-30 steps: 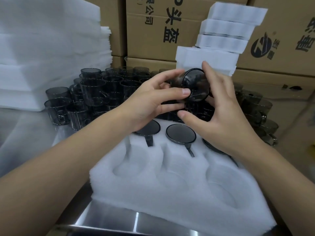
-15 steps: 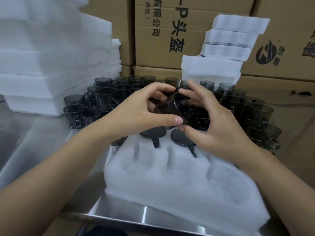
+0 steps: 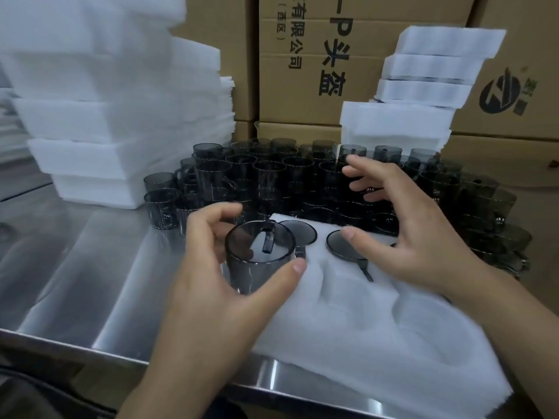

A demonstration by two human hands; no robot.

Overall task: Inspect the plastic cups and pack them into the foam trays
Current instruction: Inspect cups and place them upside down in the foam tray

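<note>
A smoky grey plastic cup sits in the grip of the left hand, its open mouth turned up toward the camera and its handle on the far side, seen through the clear wall. The thumb lies along the near right of the cup and the curled fingers wrap round its far left side. The cup is at the far left corner of the white foam tray; whether its base touches the foam cannot be told.

Just right of it, two packed cups lie mouth down in the tray's far row, showing dark round bases with their handles pointing near. The nearer pockets of the tray hold nothing.

The right hand hovers over the far right part of the tray with its fingers spread and slightly bent, gripping nothing; its thumb tip is above the right-hand packed cup.

Beyond the tray a dense crowd of loose cups stands upright across the steel surface. A tall stack of foam sheets rises at the far left, and a smaller stack of foam trays at the far right. Behind everything stand cardboard boxes printed with black characters.
</note>
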